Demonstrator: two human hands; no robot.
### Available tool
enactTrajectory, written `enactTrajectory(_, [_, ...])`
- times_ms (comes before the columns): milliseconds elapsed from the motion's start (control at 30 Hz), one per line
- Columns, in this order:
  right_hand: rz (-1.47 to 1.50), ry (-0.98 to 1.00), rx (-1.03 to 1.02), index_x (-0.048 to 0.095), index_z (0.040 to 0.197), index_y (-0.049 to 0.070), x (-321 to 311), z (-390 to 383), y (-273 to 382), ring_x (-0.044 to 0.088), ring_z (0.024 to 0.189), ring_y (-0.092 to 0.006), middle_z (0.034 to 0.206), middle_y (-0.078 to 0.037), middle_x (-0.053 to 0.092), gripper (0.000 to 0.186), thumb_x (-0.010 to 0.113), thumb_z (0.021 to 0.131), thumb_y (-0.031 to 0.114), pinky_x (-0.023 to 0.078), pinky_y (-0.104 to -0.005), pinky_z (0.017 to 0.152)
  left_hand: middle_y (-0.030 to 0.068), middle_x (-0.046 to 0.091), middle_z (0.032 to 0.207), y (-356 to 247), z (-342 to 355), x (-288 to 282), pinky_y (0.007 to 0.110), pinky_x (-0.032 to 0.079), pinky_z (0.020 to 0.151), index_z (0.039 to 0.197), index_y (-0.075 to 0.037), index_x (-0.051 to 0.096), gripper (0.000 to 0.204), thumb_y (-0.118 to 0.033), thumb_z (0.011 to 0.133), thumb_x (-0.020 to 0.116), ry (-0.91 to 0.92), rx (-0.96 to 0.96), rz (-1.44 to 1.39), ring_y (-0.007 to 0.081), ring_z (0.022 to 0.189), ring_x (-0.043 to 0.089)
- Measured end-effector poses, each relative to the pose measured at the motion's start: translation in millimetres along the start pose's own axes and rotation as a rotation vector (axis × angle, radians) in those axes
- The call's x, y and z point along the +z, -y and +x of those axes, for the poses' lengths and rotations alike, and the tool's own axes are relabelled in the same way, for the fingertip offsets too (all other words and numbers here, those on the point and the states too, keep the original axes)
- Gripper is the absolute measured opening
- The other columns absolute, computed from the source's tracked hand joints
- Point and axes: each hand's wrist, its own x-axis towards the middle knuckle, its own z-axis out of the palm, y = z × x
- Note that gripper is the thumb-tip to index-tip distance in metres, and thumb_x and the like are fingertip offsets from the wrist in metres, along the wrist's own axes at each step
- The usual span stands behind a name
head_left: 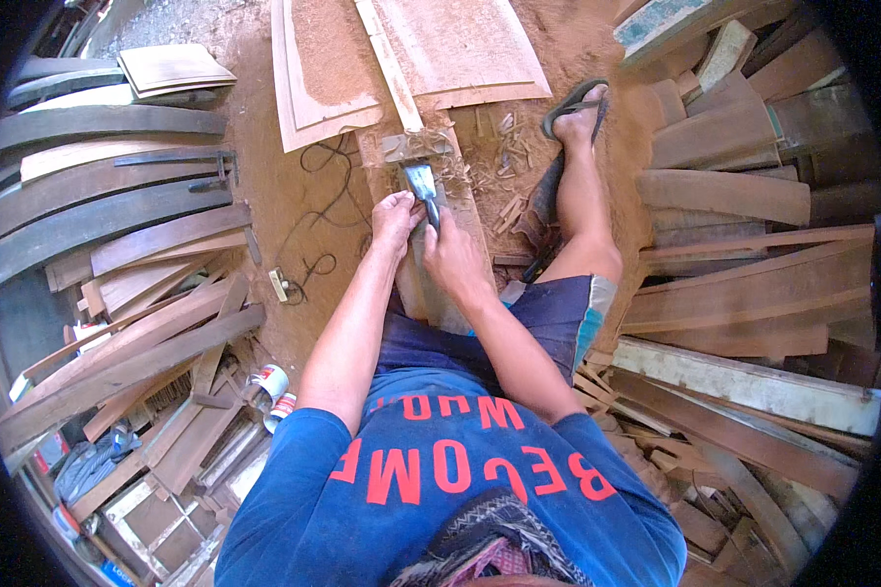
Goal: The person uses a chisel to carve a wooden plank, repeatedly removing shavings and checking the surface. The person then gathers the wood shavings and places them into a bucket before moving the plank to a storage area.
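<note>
A chisel-like hand tool (421, 182) with a broad, flat metal blade and a dark handle points away from me. My right hand (452, 252) is wrapped round its handle. On the left, my left hand (397, 217) is closed, with its fingertips against the tool where the blade meets the handle. The blade's far end lies at a small wooden block (416, 147) that crosses a long plank (448, 311) running out from between my legs. Beyond the block stretches a narrow pale wood strip (390, 64). Curled wood shavings (458, 168) lie around the block.
Wide flat boards (480, 49) dusted with sawdust lie ahead. Stacked curved timbers (108, 196) line the left, and more planks (744, 293) the right. A dark cord (313, 220) with a socket (281, 285) snakes over the ground. Cans (268, 380) stand lower left.
</note>
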Motion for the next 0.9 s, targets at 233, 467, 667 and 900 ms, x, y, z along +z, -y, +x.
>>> enactTrajectory(233, [0.233, 0.051, -0.077, 0.055, 0.138, 0.004, -35, 12, -28, 0.068, 0.095, -0.0461, 0.102, -0.03, 0.07, 0.045, 0.055, 0.099, 0.025, 0.053, -0.0504, 0.086, 0.0225, 0.066, 0.112, -3, 3, 0, 0.04, 0.059, 0.091, 0.119, 0.011, 0.053, 0.027, -0.009, 0.105, 0.043, 0.033, -0.072, -0.103, 0.0319, 0.102, 0.069])
enactTrajectory(467, [0.019, 0.104, -0.049, 0.053, 0.143, 0.01, -44, -30, -27, 0.067, 0.091, -0.049, 0.098, -0.03, 0.069, 0.05, 0.054, 0.098, 0.032, 0.053, -0.0561, 0.084, 0.0179, 0.069, 0.108, 3, 1, -3, 0.04, 0.058, 0.091, 0.113, 0.008, 0.059, 0.023, -0.008, 0.103, 0.045, 0.059, -0.017, -0.086, 0.0283, 0.1, 0.069])
enactTrajectory(667, [-0.073, -0.008, -0.057, 0.052, 0.144, 0.01, -14, -16, -16, 0.068, 0.083, -0.0492, 0.088, -0.031, 0.069, 0.05, 0.055, 0.097, 0.027, 0.053, -0.0572, 0.08, 0.0158, 0.069, 0.108, 1, -1, -2, 0.038, 0.059, 0.089, 0.111, 0.007, 0.061, 0.022, -0.009, 0.103, 0.048, 0.04, -0.039, -0.057, 0.0258, 0.098, 0.069])
enactTrajectory(900, [0.151, -0.138, -0.301, 0.058, 0.137, 0.006, 0, 23, -50, 0.069, 0.078, -0.0446, 0.095, -0.029, 0.07, 0.043, 0.056, 0.099, 0.028, 0.054, -0.0508, 0.078, 0.0215, 0.067, 0.114, -5, 1, -6, 0.036, 0.06, 0.089, 0.118, 0.009, 0.057, 0.027, -0.012, 0.104, 0.048, 0.067, -0.08, -0.065, 0.0292, 0.101, 0.07])
